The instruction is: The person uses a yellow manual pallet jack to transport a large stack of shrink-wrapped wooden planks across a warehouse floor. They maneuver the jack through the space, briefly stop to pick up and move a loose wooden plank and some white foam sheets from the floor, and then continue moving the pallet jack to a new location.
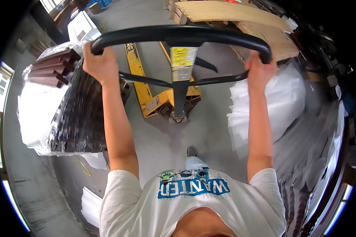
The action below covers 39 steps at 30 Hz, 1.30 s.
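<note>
Both arms reach forward to the black loop handle point(182, 34) of a yellow pallet jack point(140, 79). At the handle's left corner, my left hand point(101, 65) is wrapped round the grip. My right hand point(260, 70) closes round the right corner of the same handle. A black lever point(206, 65) sticks out inside the loop, beside the yellow and white labels point(184, 63) on the shaft. Beyond the handle, the jack's forks stretch away low over the grey floor, with no load seen on their visible parts.
Close on the left stands a film-wrapped stack of dark brown profiles point(55, 69). White sheet packing point(273, 104) lies on the right. Wooden boards point(229, 14) rest on pallets at the far right. White sheets point(91, 205) lie at lower left. One shoe point(191, 151) shows below the jack.
</note>
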Each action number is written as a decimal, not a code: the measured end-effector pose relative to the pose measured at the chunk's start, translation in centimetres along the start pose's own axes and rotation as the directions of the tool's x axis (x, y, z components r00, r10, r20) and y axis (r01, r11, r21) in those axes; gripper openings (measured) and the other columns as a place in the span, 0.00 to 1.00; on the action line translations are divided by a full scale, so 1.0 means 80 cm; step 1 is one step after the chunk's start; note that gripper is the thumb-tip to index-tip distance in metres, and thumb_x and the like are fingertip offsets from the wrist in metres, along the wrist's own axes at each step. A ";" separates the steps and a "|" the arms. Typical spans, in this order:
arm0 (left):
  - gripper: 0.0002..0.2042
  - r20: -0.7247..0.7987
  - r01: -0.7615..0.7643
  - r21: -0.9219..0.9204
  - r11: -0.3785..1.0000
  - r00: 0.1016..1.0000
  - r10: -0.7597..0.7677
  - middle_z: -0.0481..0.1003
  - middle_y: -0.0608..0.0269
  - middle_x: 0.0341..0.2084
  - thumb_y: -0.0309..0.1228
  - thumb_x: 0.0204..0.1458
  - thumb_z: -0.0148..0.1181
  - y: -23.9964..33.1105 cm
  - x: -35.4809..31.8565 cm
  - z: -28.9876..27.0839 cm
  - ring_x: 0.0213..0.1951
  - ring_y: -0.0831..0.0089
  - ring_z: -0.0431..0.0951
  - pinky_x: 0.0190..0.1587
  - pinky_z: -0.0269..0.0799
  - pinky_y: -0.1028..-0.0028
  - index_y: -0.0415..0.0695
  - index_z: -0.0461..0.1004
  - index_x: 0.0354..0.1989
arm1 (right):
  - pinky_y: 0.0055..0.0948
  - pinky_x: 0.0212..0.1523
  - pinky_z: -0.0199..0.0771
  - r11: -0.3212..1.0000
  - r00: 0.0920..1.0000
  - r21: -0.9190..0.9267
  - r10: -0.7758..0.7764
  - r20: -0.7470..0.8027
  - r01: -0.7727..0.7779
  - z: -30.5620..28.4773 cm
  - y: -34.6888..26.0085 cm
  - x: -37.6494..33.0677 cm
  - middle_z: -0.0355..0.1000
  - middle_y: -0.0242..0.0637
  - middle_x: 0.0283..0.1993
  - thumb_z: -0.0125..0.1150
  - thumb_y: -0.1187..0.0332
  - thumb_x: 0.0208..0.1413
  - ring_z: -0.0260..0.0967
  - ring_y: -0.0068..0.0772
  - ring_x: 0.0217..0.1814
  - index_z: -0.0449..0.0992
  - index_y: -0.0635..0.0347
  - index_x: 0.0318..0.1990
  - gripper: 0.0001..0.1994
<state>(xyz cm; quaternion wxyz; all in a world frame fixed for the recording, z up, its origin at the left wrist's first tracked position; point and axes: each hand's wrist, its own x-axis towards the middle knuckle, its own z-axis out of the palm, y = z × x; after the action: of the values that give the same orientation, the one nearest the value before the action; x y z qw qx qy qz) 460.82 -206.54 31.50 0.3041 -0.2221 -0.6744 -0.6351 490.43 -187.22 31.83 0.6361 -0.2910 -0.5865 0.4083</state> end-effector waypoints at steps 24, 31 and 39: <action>0.10 -0.165 -0.274 0.145 0.951 0.941 0.296 0.70 0.57 0.21 0.19 0.42 0.62 -0.384 0.356 0.435 0.23 0.67 0.71 0.31 0.69 0.74 0.40 0.70 0.33 | 0.21 0.14 0.58 0.966 0.958 0.239 0.025 0.285 -0.097 0.608 0.401 0.408 0.61 0.26 0.18 0.58 0.76 0.49 0.57 0.17 0.14 0.68 0.59 0.30 0.05; 0.11 -0.176 -0.400 0.191 0.896 0.884 0.432 0.69 0.56 0.20 0.21 0.39 0.62 -0.493 0.473 0.588 0.22 0.63 0.70 0.29 0.68 0.71 0.41 0.71 0.33 | 0.23 0.12 0.56 0.983 0.952 0.181 -0.082 0.296 0.028 0.805 0.545 0.552 0.64 0.28 0.16 0.57 0.75 0.51 0.59 0.20 0.11 0.71 0.61 0.28 0.02; 0.09 -0.134 -0.121 -0.108 0.987 0.985 0.106 0.71 0.68 0.22 0.15 0.48 0.59 -0.774 0.654 0.703 0.27 0.78 0.70 0.36 0.70 0.79 0.39 0.71 0.37 | 0.27 0.32 0.65 0.995 0.957 0.084 -0.083 0.278 0.062 1.058 0.648 0.598 0.64 0.33 0.24 0.63 0.73 0.47 0.62 0.25 0.27 0.69 0.62 0.32 0.08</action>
<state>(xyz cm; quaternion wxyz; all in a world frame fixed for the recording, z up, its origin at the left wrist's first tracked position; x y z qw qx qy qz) 373.69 -161.16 22.57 0.3691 -0.2361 -0.6018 -0.6677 396.90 -129.51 24.21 0.5713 -0.1844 -0.6656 0.4434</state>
